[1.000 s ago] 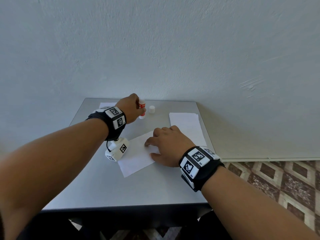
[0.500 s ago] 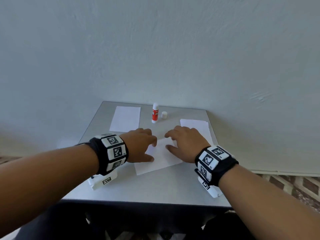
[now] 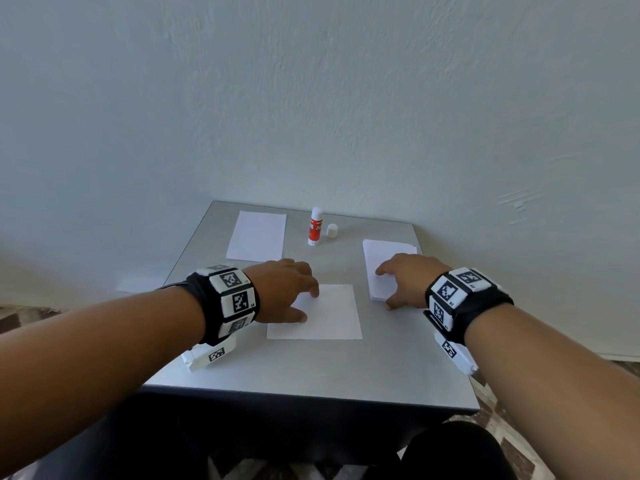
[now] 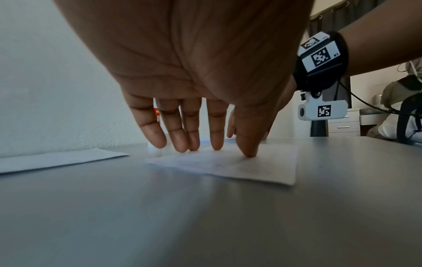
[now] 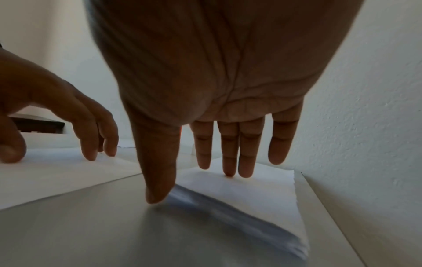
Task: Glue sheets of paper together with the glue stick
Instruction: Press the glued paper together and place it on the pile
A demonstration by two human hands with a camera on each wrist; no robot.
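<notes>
A white sheet of paper [image 3: 329,315] lies flat at the middle of the grey table [image 3: 311,372]. My left hand [image 3: 287,292] rests on its left part, straight fingers [image 4: 217,137] and thumb pressing the sheet [image 4: 251,166]. My right hand [image 3: 405,282] lies over a stack of white sheets [image 3: 377,265] at the right, fingertips [image 5: 228,162] touching its top and the thumb at the stack's [image 5: 251,198] near edge. The uncapped glue stick [image 3: 315,226] stands upright at the back, its white cap [image 3: 331,231] beside it. Another sheet [image 3: 258,235] lies back left.
A pale wall [image 3: 311,98] rises right behind the table. The table's near edge [image 3: 311,398] is close to my body. Patterned floor [image 3: 623,368] shows to the right.
My left hand let go of the glue stick and came down onto the middle sheet, which now lies square. My right hand left that sheet and moved right onto the stack.
</notes>
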